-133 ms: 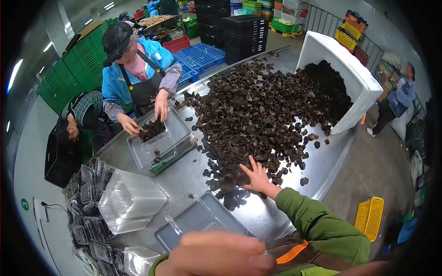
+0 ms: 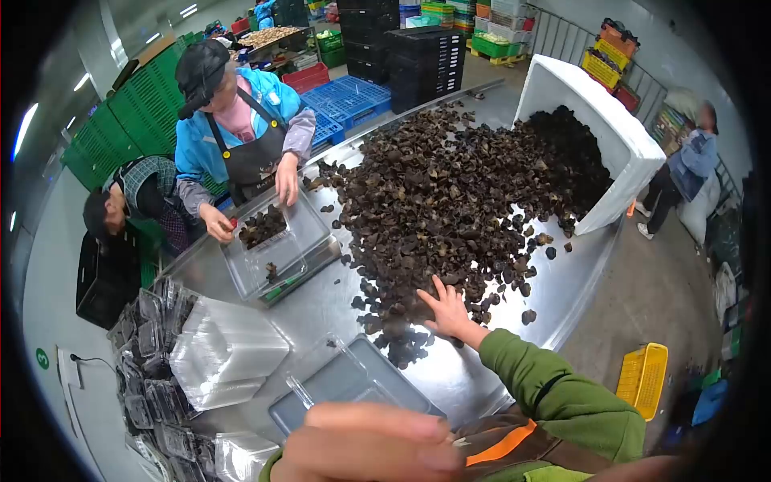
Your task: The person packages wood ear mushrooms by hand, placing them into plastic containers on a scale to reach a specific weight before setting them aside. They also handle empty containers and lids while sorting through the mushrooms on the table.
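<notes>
My right hand (image 2: 450, 311) lies on the near edge of a large heap of dark wood ear mushrooms (image 2: 434, 193), fingers spread and nothing gripped. My left hand (image 2: 369, 440) is raised close to the camera at the bottom, its fingers curled together; whatever may be in them is hidden. Below and beyond it, a grey tray (image 2: 321, 406) rests on the metal table (image 2: 309, 313), with clear plastic on it. Loose mushrooms lie scattered around the heap's edges. A white foam box (image 2: 598, 104) lies tipped on its side, dark mushrooms spilling from its mouth into the heap.
Across the table, a person in blue (image 2: 241, 128) handles mushrooms over a clear plastic box (image 2: 305, 229). Stacked clear containers (image 2: 229, 349) stand at the left. Another person (image 2: 148, 193) bends beside a black crate (image 2: 108, 277). A yellow basket (image 2: 642, 377) sits on the floor, right.
The co-worker's hands have shifted slightly over the clear box, and the bending person has moved a little. My own hands stay nearly where they were.
</notes>
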{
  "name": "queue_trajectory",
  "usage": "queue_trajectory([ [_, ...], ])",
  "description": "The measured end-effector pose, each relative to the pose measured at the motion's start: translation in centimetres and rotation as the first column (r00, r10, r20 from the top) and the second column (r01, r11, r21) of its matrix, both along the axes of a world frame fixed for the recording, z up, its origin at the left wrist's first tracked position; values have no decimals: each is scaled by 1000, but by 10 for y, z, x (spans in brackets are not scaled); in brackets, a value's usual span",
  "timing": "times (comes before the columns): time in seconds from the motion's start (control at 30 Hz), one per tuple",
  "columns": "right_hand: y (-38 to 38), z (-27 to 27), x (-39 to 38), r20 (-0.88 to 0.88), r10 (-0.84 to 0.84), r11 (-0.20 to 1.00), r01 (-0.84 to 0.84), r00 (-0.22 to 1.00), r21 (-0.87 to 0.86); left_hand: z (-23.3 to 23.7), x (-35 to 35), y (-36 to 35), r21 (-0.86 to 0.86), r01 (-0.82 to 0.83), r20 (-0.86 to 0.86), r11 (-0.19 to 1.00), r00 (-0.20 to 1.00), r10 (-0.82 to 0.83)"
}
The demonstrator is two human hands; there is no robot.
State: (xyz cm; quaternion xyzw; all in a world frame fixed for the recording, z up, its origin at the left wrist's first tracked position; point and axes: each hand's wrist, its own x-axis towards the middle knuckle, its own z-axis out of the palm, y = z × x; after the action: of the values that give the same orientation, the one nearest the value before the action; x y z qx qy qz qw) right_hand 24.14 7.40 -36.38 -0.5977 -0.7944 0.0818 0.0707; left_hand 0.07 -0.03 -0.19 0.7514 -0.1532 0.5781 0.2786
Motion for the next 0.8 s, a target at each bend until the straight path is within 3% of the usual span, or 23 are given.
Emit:
queue_trajectory([
  [0.1,7,-4,2,-22,-6,998,7,1000,62,-1,-6,-8,-88,-6,-3,996,1000,6],
  [0.17,10,-3,8,-50,7,1000,-7,999,5,-1,-4,-7,-153,11,-28,988,999,-16],
  [0.27,12,-3,6,-54,8,999,-10,998,-33,1,7,-2,-38,4,53,999,999,-2],
  [0.37,14,0,7,-81,5,1000,-6,997,-10,2,5,-9,-81,-44,130,996,990,55],
  [0.5,9,3,2,-91,3,993,8,996,117,1,-1,-15,-96,-94,118,991,987,105],
  [0.67,19,-7,9,-69,34,998,-31,997,50,5,-5,-16,-4,-87,83,996,993,87],
  [0.77,25,-11,7,-83,31,996,-24,996,83,12,-4,-37,-156,-158,64,975,983,169],
  [0.8,25,-11,6,-96,7,995,2,995,97,13,-4,-33,-98,-109,65,989,991,116],
])
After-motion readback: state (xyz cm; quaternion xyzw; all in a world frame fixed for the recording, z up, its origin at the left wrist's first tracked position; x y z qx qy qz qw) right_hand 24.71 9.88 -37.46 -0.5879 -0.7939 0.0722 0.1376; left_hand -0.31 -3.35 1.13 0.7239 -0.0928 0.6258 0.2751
